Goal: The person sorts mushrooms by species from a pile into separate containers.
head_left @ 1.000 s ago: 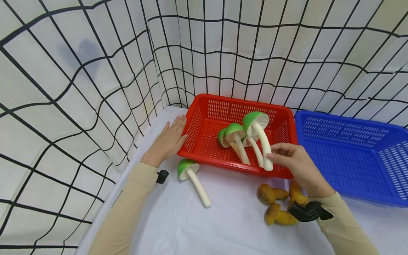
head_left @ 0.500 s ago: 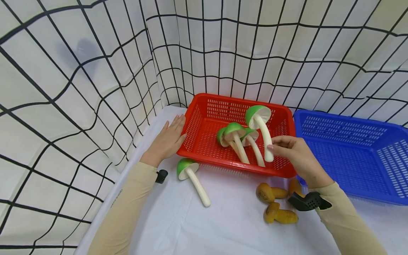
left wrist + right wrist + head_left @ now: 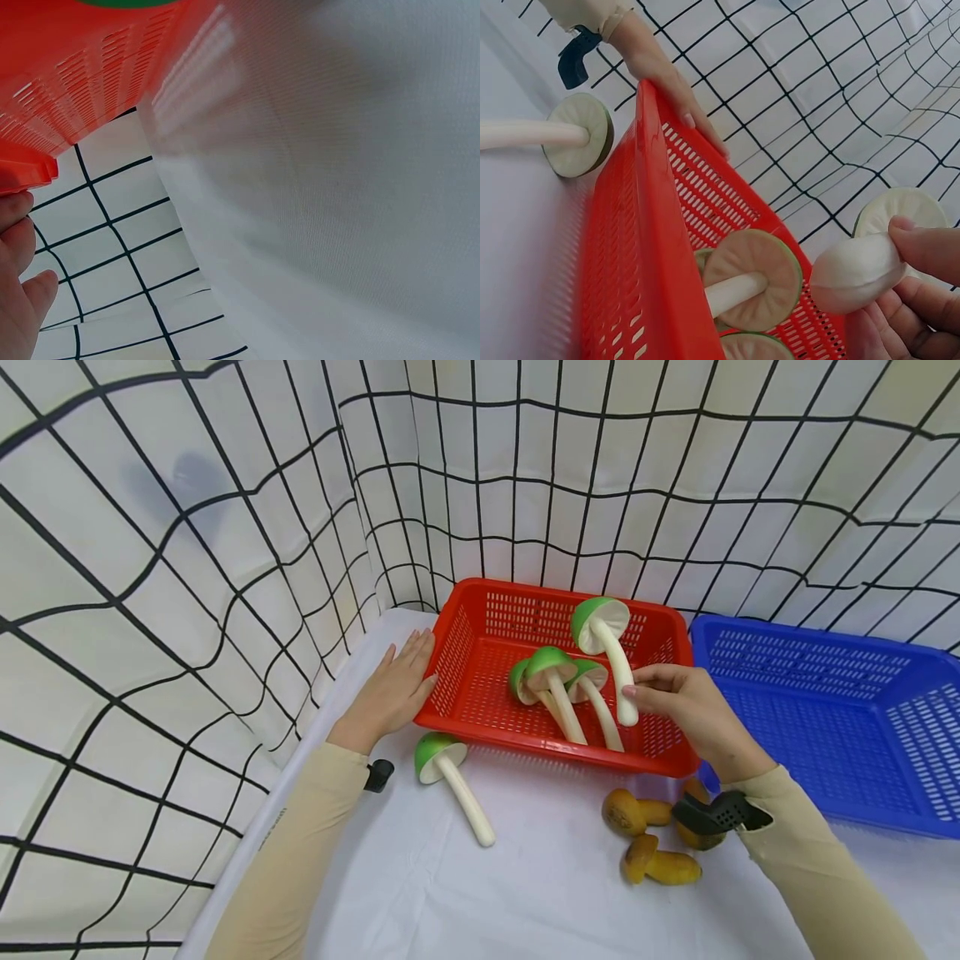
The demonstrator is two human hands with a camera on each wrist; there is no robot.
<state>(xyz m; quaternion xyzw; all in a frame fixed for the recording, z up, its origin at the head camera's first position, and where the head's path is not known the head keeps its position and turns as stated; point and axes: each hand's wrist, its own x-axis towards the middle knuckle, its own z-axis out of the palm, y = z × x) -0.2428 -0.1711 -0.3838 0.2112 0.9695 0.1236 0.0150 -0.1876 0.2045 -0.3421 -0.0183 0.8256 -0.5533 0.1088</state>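
Green-capped mushroom [image 3: 617, 662], pinched near stem end by the right hand [image 3: 693, 712], over the red basket [image 3: 476, 689], left hand [image 3: 388, 693] with straight fingers at basket's side, probably touching.

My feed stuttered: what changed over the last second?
The right hand has carried the green-capped mushroom it pinches farther over the red basket, away from the person. Nothing was let go. The left hand at the basket's left end, the three mushrooms inside and the green-capped one outside stayed put.
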